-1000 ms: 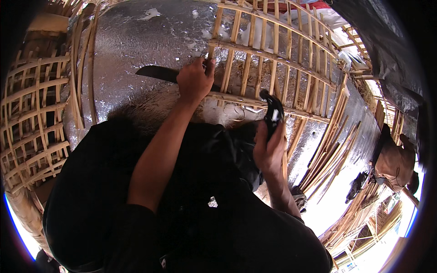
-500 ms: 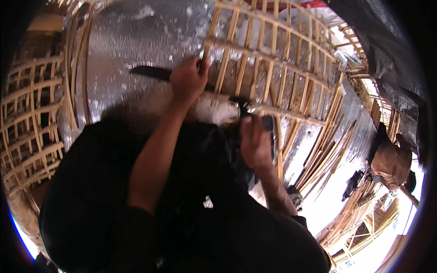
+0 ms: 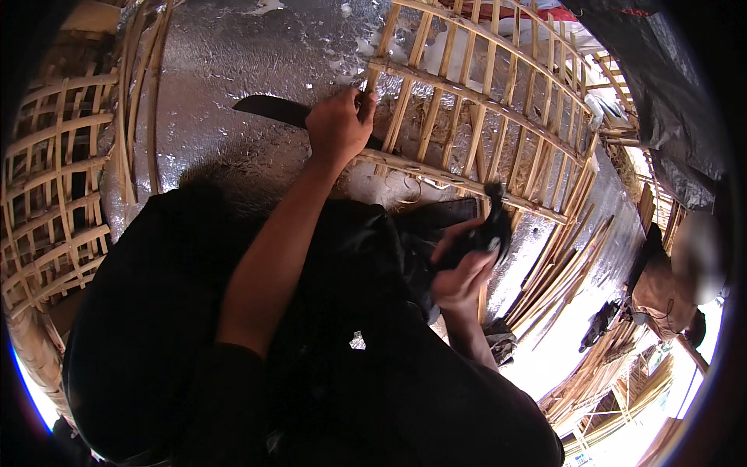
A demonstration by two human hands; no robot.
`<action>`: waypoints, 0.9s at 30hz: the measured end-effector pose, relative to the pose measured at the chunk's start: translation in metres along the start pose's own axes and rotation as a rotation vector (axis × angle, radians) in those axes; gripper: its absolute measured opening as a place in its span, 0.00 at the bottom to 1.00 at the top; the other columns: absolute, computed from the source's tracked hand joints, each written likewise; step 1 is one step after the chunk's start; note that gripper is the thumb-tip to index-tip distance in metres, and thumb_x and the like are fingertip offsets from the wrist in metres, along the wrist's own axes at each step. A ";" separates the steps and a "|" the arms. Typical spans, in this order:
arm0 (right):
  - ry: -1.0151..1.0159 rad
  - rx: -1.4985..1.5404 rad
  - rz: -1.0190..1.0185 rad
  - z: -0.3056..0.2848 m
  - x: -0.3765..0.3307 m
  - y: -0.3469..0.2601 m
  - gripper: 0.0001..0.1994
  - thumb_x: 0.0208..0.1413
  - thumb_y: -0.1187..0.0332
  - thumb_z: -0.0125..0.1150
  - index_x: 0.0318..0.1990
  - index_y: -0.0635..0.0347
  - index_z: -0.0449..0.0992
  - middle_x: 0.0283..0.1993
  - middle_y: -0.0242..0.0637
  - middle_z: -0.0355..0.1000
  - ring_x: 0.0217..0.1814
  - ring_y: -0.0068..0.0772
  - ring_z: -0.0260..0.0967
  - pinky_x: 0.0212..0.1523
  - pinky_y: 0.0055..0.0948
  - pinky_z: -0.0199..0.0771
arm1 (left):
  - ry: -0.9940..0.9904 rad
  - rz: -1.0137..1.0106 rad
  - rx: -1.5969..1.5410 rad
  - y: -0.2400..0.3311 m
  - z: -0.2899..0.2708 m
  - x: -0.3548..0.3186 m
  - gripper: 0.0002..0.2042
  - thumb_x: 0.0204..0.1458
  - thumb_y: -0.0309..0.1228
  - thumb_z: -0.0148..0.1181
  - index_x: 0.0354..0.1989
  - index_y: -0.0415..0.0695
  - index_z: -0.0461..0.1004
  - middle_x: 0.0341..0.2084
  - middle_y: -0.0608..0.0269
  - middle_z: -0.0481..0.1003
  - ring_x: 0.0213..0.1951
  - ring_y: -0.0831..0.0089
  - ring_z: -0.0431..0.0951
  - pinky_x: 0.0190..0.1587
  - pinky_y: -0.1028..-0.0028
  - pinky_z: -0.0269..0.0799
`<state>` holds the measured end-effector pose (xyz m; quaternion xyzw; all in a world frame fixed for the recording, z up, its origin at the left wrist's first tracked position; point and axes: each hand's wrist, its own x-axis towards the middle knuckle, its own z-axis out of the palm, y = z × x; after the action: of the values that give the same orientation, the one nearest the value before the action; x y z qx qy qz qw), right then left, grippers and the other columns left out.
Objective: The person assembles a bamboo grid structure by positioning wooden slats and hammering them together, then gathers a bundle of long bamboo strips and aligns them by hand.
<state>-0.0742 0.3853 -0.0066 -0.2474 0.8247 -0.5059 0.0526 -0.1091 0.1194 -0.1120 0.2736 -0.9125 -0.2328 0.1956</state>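
Note:
My left hand (image 3: 338,124) is closed around the handle of a dark-bladed knife (image 3: 272,110), whose blade points left over the silvery sheet (image 3: 233,54). The hand rests against a lower slat of a bamboo lattice frame (image 3: 467,101) that lies in front of me. My right hand (image 3: 459,276) is lower, near my lap. It grips a small black object (image 3: 489,232) whose kind I cannot make out. My dark clothing fills the lower picture and hides my legs.
A woven bamboo panel (image 3: 47,194) curves along the left. Loose bamboo strips (image 3: 564,272) lie in a bundle to the right of the frame. Another person (image 3: 677,272) sits at the far right, with a dark item (image 3: 599,323) on the ground nearby.
My right hand has come down from the lattice toward my lap with the black object. My left hand stays on the knife at the same slat.

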 end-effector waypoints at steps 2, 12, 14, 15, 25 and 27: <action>-0.102 -0.361 -0.302 0.011 -0.012 0.046 0.22 0.72 0.55 0.42 0.50 0.69 0.70 0.26 0.36 0.70 0.22 0.23 0.66 0.23 0.27 0.66 | -0.001 0.024 0.011 -0.002 0.003 0.001 0.16 0.60 0.47 0.62 0.34 0.45 0.79 0.20 0.60 0.78 0.28 0.55 0.82 0.32 0.58 0.76; -0.145 -0.197 0.248 0.034 0.019 0.032 0.21 0.74 0.54 0.43 0.36 0.62 0.71 0.21 0.38 0.70 0.18 0.30 0.66 0.22 0.39 0.64 | 0.021 0.030 0.002 -0.018 0.006 -0.004 0.16 0.61 0.47 0.61 0.35 0.45 0.80 0.22 0.57 0.80 0.28 0.53 0.83 0.32 0.57 0.77; -0.101 -0.040 0.275 0.017 0.017 -0.002 0.18 0.74 0.59 0.41 0.41 0.65 0.71 0.22 0.39 0.71 0.21 0.33 0.69 0.24 0.38 0.67 | 0.000 0.005 0.047 -0.010 0.002 0.000 0.17 0.61 0.47 0.60 0.33 0.44 0.79 0.22 0.56 0.80 0.28 0.52 0.83 0.32 0.56 0.77; -0.045 0.189 0.382 0.012 0.014 -0.011 0.17 0.74 0.61 0.40 0.43 0.67 0.71 0.22 0.39 0.70 0.22 0.33 0.69 0.25 0.37 0.68 | -0.011 0.016 0.040 -0.007 0.002 -0.004 0.17 0.61 0.47 0.60 0.33 0.44 0.79 0.22 0.56 0.80 0.28 0.52 0.83 0.32 0.56 0.77; -0.131 -0.435 -0.269 0.038 -0.004 0.068 0.13 0.66 0.74 0.51 0.55 0.71 0.69 0.50 0.59 0.72 0.32 0.58 0.72 0.28 0.49 0.71 | 0.064 0.044 -0.022 -0.010 0.003 0.007 0.18 0.61 0.48 0.59 0.33 0.45 0.79 0.22 0.53 0.79 0.28 0.50 0.82 0.31 0.55 0.77; -0.214 -0.519 -0.374 0.030 0.016 0.057 0.12 0.68 0.71 0.52 0.54 0.70 0.69 0.48 0.58 0.73 0.31 0.57 0.72 0.28 0.49 0.71 | 0.021 -0.002 0.084 -0.016 0.004 0.014 0.18 0.61 0.48 0.59 0.33 0.45 0.79 0.21 0.53 0.79 0.27 0.50 0.82 0.31 0.54 0.77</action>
<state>-0.0986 0.3743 -0.0671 -0.4512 0.8561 -0.2511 -0.0197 -0.1155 0.1003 -0.1207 0.2849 -0.9192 -0.1913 0.1932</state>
